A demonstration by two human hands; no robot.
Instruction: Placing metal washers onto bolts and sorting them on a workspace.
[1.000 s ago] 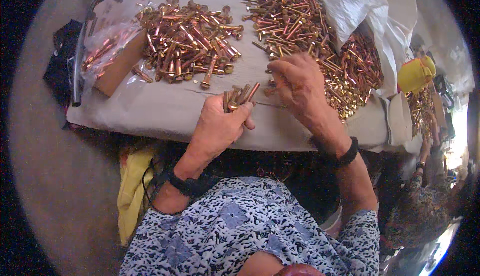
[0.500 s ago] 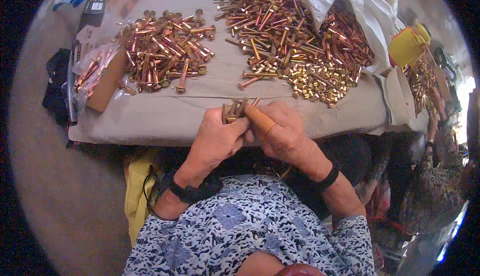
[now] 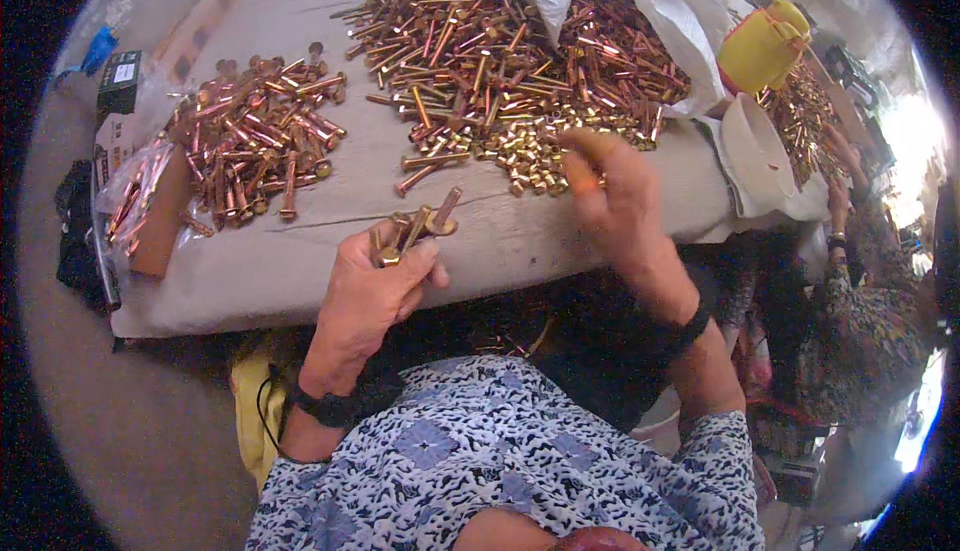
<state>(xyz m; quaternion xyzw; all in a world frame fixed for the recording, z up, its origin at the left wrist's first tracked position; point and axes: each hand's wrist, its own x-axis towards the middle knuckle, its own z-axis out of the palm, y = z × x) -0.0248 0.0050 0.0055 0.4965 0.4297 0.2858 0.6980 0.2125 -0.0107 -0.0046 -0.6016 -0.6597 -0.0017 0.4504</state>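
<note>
My left hand is closed around several bolts, whose heads and shanks stick up past the thumb above the table's front edge. One bolt stands tilted with a washer-like disc round it. To the right, my right hand reaches over a heap of small gold-coloured nuts. Motion blurs its fingers, so whether they hold anything is hidden; an orange finger cover shows on one of them. Behind the nuts rises a large pile of long copper-toned bolts. A smaller pile of bolts with discs on them lies at the left.
The cloth-covered table carries a white sack behind the bolts. At its left edge are a bag of bolts and a brown cardboard piece. A yellow container stands at the right, near another person's arm.
My right hand has left the bolts in my left hand and moved right to the nut heap. The whole view has shifted, with the table's contents appearing further left.
</note>
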